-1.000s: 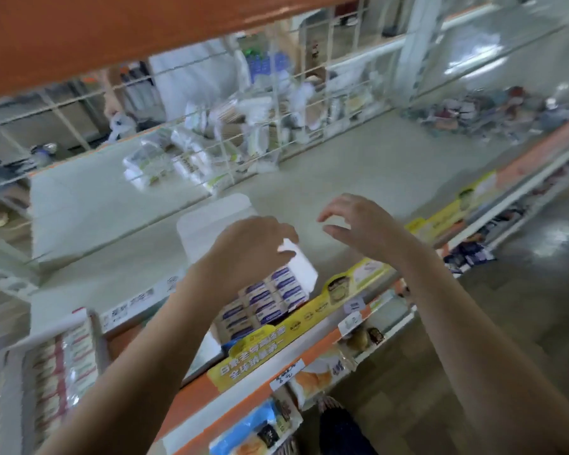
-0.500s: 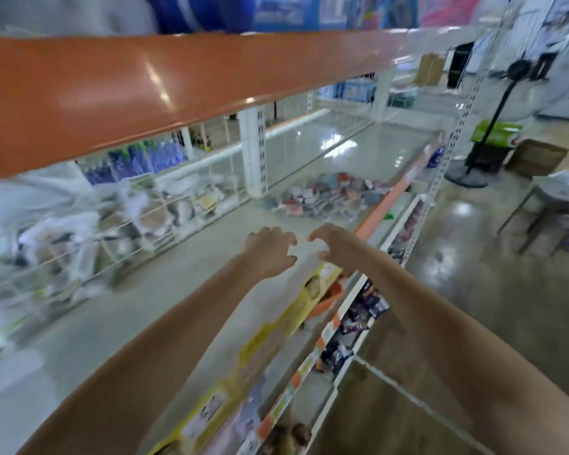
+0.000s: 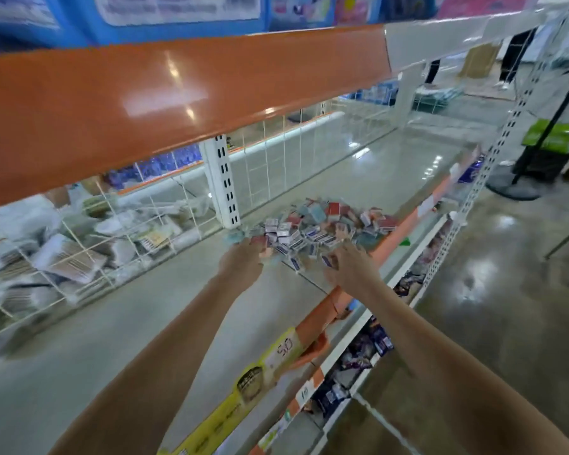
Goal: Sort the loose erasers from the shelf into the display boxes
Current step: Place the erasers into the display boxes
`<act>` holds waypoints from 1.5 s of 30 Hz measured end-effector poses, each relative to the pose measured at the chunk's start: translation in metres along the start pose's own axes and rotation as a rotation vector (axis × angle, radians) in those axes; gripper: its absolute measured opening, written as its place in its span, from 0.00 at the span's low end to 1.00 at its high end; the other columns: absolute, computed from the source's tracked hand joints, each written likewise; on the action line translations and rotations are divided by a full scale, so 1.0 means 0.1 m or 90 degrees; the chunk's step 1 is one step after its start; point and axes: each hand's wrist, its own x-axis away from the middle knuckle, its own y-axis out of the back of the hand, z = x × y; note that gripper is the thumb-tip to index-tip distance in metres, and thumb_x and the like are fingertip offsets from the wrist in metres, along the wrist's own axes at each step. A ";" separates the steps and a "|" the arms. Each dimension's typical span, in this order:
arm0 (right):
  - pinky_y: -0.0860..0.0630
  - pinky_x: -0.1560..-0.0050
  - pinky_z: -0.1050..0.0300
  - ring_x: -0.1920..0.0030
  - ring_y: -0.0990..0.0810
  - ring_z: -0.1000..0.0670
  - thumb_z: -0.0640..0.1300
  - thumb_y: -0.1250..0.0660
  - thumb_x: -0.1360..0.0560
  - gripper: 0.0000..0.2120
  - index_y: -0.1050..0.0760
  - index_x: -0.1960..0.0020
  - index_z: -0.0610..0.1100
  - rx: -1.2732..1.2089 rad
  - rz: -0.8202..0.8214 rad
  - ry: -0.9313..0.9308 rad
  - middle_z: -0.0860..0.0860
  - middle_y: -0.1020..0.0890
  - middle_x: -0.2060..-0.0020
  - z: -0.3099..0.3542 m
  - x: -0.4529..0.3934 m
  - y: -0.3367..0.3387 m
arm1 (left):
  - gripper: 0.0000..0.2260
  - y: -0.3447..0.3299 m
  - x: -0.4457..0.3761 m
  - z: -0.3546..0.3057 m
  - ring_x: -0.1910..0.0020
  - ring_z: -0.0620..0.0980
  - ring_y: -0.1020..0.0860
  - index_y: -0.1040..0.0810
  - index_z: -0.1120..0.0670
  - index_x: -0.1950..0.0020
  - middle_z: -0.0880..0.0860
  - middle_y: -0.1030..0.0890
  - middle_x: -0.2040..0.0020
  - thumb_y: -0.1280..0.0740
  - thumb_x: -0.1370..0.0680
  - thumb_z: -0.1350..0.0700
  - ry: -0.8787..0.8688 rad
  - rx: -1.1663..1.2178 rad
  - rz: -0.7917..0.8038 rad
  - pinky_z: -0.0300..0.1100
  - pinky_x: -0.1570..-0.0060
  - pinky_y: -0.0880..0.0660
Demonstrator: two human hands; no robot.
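Both hands' fingers [image 3: 334, 259] reach the near edge of the eraser pile [image 3: 312, 229]; grip indiscernible through blur.

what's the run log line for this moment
phase: reaching | left hand: at near edge of eraser pile, grip unclear | right hand: at pile, grip unclear | display boxes: not in view

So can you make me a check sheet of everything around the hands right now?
Surface: grey shelf, mostly bare, orange front edge.
Job's things: pile of loose erasers near the shelf front; no display boxes in view.
Clutter: packets behind the wire grid.
Grippers: left hand and right hand at the pile's near edge; the fingers are too blurred to judge.
Cables: nothing seen.
Surroundings: orange shelf edge above, shiny floor on the right.
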 end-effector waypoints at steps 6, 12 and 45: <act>0.29 0.41 0.46 0.39 0.30 0.41 0.53 0.41 0.25 0.12 0.30 0.53 0.44 -0.050 -0.002 0.014 0.43 0.27 0.45 0.06 -0.12 -0.09 | 0.12 -0.12 -0.06 0.01 0.44 0.55 0.24 0.23 0.52 0.39 0.54 0.25 0.43 0.36 0.22 0.55 0.024 0.041 -0.101 0.49 0.51 0.24; 0.31 0.45 0.52 0.44 0.26 0.43 0.46 0.38 0.25 0.14 0.24 0.43 0.40 -0.101 -0.059 0.050 0.44 0.24 0.47 0.08 -0.14 -0.13 | 0.11 -0.10 -0.08 -0.02 0.42 0.54 0.26 0.24 0.52 0.40 0.53 0.25 0.42 0.35 0.22 0.55 0.034 0.040 -0.111 0.47 0.50 0.27; 0.30 0.55 0.67 0.56 0.22 0.51 0.39 0.33 0.26 0.13 0.22 0.41 0.45 -0.334 0.072 0.597 0.51 0.25 0.51 2.57 1.20 -0.39 | 0.09 0.84 3.06 1.32 0.65 0.40 0.25 0.21 0.53 0.49 0.44 0.22 0.65 0.33 0.25 0.66 0.335 0.683 -0.180 0.32 0.59 0.25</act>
